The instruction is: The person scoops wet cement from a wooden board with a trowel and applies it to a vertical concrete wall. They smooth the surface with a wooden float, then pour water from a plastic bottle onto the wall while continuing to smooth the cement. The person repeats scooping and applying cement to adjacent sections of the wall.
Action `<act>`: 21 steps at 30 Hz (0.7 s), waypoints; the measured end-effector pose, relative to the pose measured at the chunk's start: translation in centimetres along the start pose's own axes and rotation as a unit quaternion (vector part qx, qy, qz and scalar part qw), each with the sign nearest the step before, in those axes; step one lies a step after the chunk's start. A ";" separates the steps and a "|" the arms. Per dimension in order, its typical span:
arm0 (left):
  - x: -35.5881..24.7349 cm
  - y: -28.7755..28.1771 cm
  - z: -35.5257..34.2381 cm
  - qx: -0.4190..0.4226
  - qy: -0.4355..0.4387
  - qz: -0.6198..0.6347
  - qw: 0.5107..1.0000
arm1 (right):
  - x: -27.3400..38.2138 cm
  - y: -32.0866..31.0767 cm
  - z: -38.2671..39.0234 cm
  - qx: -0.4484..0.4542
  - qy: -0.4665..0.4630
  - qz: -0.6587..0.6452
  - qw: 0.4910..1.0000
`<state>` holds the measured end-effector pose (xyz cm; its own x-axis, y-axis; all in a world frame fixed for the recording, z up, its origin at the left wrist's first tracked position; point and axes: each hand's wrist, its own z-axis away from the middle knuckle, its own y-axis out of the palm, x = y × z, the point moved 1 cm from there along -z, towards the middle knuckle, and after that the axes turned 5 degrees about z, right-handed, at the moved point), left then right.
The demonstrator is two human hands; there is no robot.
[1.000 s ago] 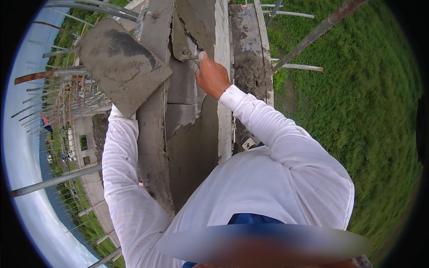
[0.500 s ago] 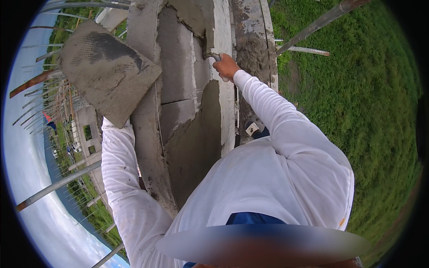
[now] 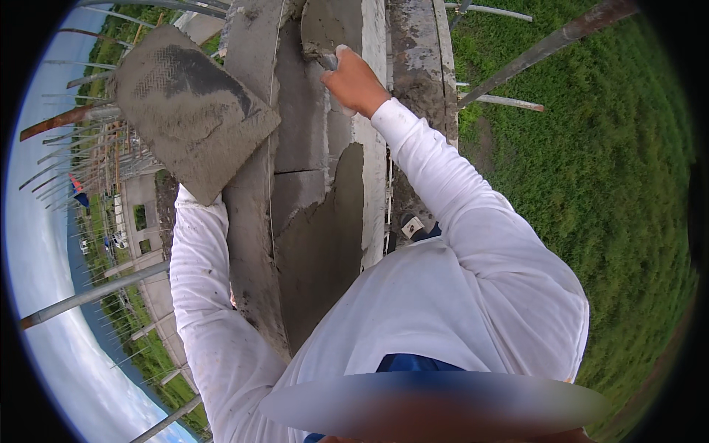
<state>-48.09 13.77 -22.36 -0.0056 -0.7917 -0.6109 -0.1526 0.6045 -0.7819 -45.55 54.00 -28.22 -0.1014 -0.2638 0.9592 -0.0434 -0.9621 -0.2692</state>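
My right hand (image 3: 356, 83) is closed around the handle of a trowel (image 3: 329, 62), its blade hard to make out against the wet mortar (image 3: 329, 29) on the wall's upper stretch. At the left, a square plasterer's hawk (image 3: 196, 111), smeared with grey mortar and darker on one bare patch, is borne on my left arm (image 3: 198, 244). The hawk covers my left hand and its fingers. Between my arms runs the grey block wall (image 3: 299, 140); its lower part carries another smooth patch of mortar (image 3: 325, 244).
A taut string (image 3: 271, 170) runs along the wall's left side. To the right lies a narrow mortar-stained ledge (image 3: 421, 63), with grass (image 3: 576, 184) far below. Metal poles (image 3: 546, 52) jut in on the right, and more scaffold poles (image 3: 96, 295) on the left.
My right hand has moved up and left with the trowel, onto the upper mortar. The hawk sits slightly farther right and higher in the picture, as the whole view has shifted a little.
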 end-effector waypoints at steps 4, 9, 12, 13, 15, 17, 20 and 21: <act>-0.3 0.3 -0.5 0.000 0.006 0.002 1.000 | 2.3 0.2 1.1 0.029 0.027 0.001 0.999; -0.7 0.4 -1.1 -0.002 0.011 -0.001 1.000 | 0.7 2.9 3.4 -0.025 -0.079 0.089 0.993; -1.1 0.1 -1.3 -0.001 0.014 -0.003 1.000 | -1.9 4.1 5.4 -0.003 -0.096 0.087 0.992; -1.4 0.0 -1.4 -0.003 0.016 -0.005 1.000 | -2.8 4.2 6.2 0.010 -0.097 0.086 0.991; -2.2 -0.4 -1.6 -0.005 0.024 -0.007 1.000 | -4.8 3.8 8.2 0.049 -0.088 0.092 0.991; -3.7 -0.4 -2.5 -0.003 0.040 -0.009 0.999 | -7.0 2.9 9.5 0.068 -0.073 0.091 0.991; -7.2 0.2 -4.9 0.001 0.086 -0.003 0.996 | -10.7 2.2 11.0 0.055 -0.050 0.074 0.994; -8.7 0.7 -6.0 0.006 0.105 0.005 0.994 | -11.9 2.3 11.1 0.031 -0.056 0.063 0.996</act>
<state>-54.09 20.54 -16.78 -0.2128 -0.7863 -0.5800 -0.1400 0.6120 -0.7784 -33.45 54.20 -39.30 0.0091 -0.3852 0.9228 0.0245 -0.9225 -0.3853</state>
